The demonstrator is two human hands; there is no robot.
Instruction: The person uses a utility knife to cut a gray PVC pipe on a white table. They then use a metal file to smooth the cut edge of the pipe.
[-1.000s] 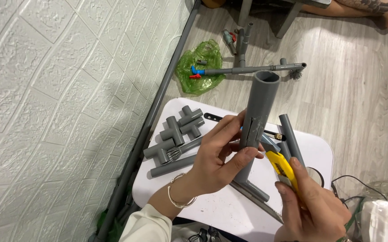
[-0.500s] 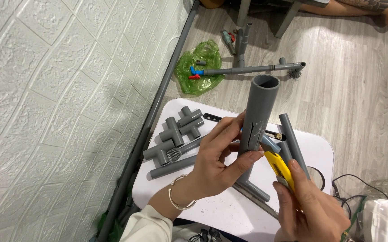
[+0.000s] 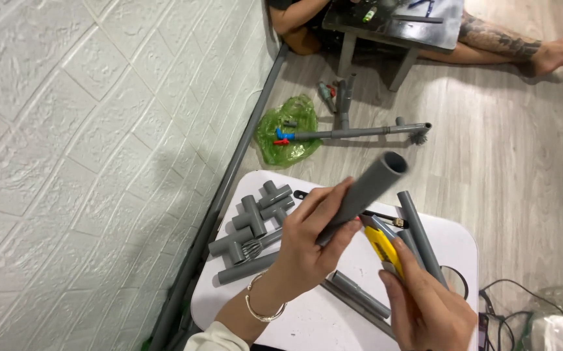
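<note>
- Head camera looks down on a small white bench (image 3: 333, 318), and the big news: the grey pipe (image 3: 366, 192) that stood nearly upright half a second ago is now tipped over, its open mouth swung toward the far right corner.
- Left hand (image 3: 307, 250) has its grip wrapped round the lower half of that pipe, fingers on top, thumb under, pipe held clear above the bench middle.
- Right hand (image 3: 427, 309), down at the near right edge, has its grip closed on a yellow utility knife (image 3: 382, 250); its tip sits just beside the pipe's lower end, closer in than a moment ago.
- By my read, the tilt brings the pipe end and the blade together for working on that end.
- Around them: a cluster of grey tee fittings (image 3: 258, 218) along the left edge, loose grey pipe lengths (image 3: 418, 237) toward the right edge and more under the hands.
- On the floor beyond the far edge, a green plastic bag (image 3: 291, 130) and a long pipe assembly (image 3: 359, 133).
- Another person sits at a dark low table (image 3: 392, 26) farther back.
- Crowded spot: the loose lengths lie right under the knife hand, little spare room there.
</note>
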